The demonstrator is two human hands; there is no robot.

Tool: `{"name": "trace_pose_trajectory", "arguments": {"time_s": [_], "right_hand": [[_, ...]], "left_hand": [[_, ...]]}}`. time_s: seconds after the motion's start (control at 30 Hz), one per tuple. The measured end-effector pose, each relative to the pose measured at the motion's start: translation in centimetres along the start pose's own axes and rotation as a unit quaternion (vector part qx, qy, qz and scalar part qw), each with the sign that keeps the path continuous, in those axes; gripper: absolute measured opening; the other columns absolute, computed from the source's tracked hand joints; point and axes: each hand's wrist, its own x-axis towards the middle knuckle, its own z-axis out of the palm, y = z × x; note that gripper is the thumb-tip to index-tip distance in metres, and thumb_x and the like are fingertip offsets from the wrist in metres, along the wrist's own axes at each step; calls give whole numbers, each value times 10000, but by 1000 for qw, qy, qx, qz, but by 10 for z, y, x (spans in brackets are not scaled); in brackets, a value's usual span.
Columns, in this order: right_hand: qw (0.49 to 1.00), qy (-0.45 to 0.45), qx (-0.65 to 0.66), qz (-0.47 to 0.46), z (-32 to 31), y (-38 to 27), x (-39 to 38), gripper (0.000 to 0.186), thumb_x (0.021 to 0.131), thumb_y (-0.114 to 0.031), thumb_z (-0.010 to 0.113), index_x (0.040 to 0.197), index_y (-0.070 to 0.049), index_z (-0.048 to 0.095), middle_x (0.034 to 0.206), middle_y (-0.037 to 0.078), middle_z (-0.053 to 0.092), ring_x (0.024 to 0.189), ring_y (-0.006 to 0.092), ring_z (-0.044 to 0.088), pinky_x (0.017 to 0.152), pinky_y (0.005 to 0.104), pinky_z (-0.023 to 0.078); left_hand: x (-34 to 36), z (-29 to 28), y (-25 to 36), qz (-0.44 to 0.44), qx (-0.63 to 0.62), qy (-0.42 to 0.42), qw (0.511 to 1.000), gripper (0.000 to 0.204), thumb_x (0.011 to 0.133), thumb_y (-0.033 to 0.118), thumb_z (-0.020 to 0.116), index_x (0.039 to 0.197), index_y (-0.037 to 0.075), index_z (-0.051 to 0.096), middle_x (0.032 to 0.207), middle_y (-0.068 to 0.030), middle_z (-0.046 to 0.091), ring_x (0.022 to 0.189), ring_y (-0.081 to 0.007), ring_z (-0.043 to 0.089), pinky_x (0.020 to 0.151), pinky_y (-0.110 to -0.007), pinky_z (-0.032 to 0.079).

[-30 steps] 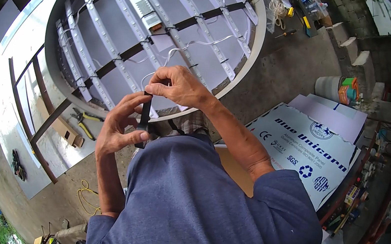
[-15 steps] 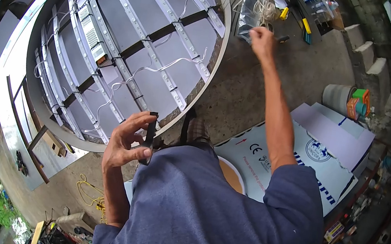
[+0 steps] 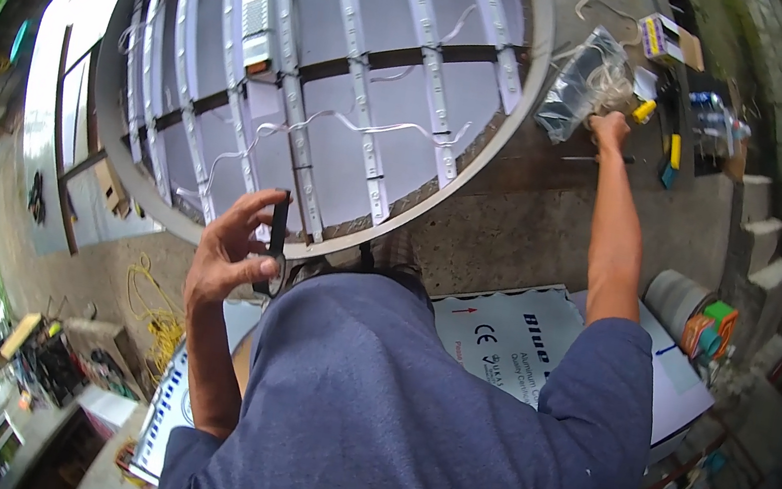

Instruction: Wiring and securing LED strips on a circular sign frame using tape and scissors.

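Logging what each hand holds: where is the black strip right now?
In the head view, left of centre, the black strip is in the left hand, by the near rim of the round frame.

From my remote seat, I count eight light strips (image 3: pixel 362 99) in one round frame (image 3: pixel 539 54).
Eleven o'clock: one perforated metal box (image 3: pixel 255 2); nine: one black piece (image 3: pixel 280 221); three: one grey bucket (image 3: pixel 674 299).

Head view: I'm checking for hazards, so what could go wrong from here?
The black strip could slip, as the left hand holds it between thumb and fingers. The right hand, at the pale cord by the plastic bag, might snag a loop. The white wire lying loosely across the light strips could get caught.
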Motion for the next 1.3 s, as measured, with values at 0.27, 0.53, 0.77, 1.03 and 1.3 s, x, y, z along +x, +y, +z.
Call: {"name": "trace_pose_trajectory", "arguments": {"time_s": [0.27,0.53,0.77,1.03,1.3], "right_hand": [[936,-324,108,86,-91,-20,-5,197,779,-215,735,747,-56,624,590,26,577,428,105,533,370,229,295],[864,-493,98,-8,-150,-2,-95,151,812,-119,687,818,30,710,739,165,715,473,101,567,395,248,361],[813,-357,394,-239,-172,-84,-322,365,880,-175,711,1174,7,595,984,69,657,851,136,651,718,259,518],[670,-604,318,-293,-97,-250,-558,525,689,-247,727,1123,37,642,904,78,678,815,151,650,791,280,509],[640,-651,216,-347,-45,-305,-625,488,772,-327,683,1072,56,655,826,65,683,737,118,649,715,248,515]], "left_hand": [[0,-34,-5,26,-25,38,999,938,641,237,895,1432,-41,475,1364,-197,548,1064,-229,598,797,-320,591],[-1,-76,7,51,12,51,997,1109,580,324,920,1497,-16,395,1369,-195,545,1117,-251,587,794,-328,568],[-29,-153,13,111,74,12,991,1126,574,305,930,1527,59,382,1369,-199,541,1093,-254,597,729,-317,560],[-94,-255,1,168,103,-2,980,1224,530,339,966,1550,85,339,1332,-176,574,1075,-234,633,721,-282,568],[-145,-310,-9,190,88,4,978,1230,495,304,953,1545,86,349,1293,-195,605,1077,-260,639,665,-287,598]]}}
